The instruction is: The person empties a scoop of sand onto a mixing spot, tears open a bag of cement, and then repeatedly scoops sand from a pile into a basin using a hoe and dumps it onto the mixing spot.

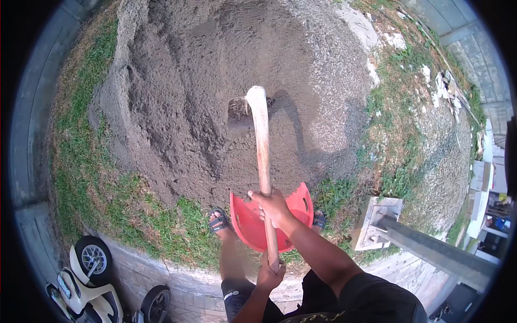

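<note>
A hoe (262, 142) with a long pale wooden handle reaches out over the sand pile (177, 97). Its dark blade (238, 109) is at the sand surface, partly coated with sand. Around the middle of the handle my right hand (273, 209) is closed. My left hand (270, 275) grips the handle's lower end, close to my body. Beneath the handle, between my sandalled feet, a red plastic tub (245, 223) has its open side toward the sand. My right hand and the handle hide part of the tub.
Grass (188, 229) borders the sand, and a low stone curb (199, 274) runs behind my feet. A grey post on a concrete base (363, 226) stands at the right. A scooter (89, 293) is parked at lower left. Rubble (447, 91) lies at upper right, near the wall.
</note>
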Available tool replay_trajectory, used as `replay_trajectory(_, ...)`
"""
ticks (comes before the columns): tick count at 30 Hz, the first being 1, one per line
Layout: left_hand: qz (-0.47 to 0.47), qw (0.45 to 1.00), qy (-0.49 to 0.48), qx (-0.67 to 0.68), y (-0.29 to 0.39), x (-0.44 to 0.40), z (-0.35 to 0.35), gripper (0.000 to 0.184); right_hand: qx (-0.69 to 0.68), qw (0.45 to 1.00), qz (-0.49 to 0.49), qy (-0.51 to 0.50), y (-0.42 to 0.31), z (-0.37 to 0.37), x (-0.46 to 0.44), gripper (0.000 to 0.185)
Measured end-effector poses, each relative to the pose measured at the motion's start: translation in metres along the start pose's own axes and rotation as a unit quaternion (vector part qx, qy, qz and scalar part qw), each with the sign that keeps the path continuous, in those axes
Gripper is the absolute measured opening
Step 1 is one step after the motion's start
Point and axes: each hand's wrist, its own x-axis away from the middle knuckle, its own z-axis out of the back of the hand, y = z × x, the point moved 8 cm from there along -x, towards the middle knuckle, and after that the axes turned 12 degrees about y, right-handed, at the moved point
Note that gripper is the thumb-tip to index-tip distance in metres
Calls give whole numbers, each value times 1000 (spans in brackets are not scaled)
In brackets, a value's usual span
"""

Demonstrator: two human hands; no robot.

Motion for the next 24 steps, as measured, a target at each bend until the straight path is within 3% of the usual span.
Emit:
replay_trajectory(1,7,1000,-2,4,-2,-2,-5,68,-24,999,38,5,-14,9,18,30)
replay_trajectory(3,-115,986,-36,-113,34,-27,-18,40,-32,993,95,63,-66,30,40,30)
replay_trajectory(5,-144,989,-19,-22,91,-62,-27,27,-41,976,195,89,-139,40,67,30)
replay_trajectory(7,-137,989,-33,43,124,-99,-40,28,-20,947,285,145,-201,54,69,32)
replay_trajectory(9,-188,982,-7,-5,172,-122,-41,32,38,864,427,264,-263,60,86,40)
replay_trajectory(11,-147,989,-30,6,169,-142,-61,36,176,828,420,327,-285,66,59,48)
replay_trajectory(12,-110,993,-49,14,156,-147,-72,41,178,830,417,325,-282,70,25,48)
replay_trajectory(13,-107,993,-47,13,137,-147,-87,41,246,813,405,338,-267,74,-23,49)
replay_trajectory(14,-47,997,-37,56,105,-143,-104,43,312,793,388,351,-249,80,-57,51)
replay_trajectory(15,12,995,-25,98,81,-137,-112,47,322,823,331,330,-225,83,-77,52)
replay_trajectory(16,44,997,-25,57,68,-133,-113,52,331,849,276,306,-203,81,-95,54)
replay_trajectory(17,49,997,-22,53,59,-127,-111,52,331,852,271,302,-184,79,-105,54)
replay_trajectory(20,177,976,-32,122,27,-105,-98,55,342,870,244,259,-128,69,-134,56)
replay_trajectory(24,159,984,-3,77,1,-86,-72,55,334,882,227,242,-68,65,-153,58)
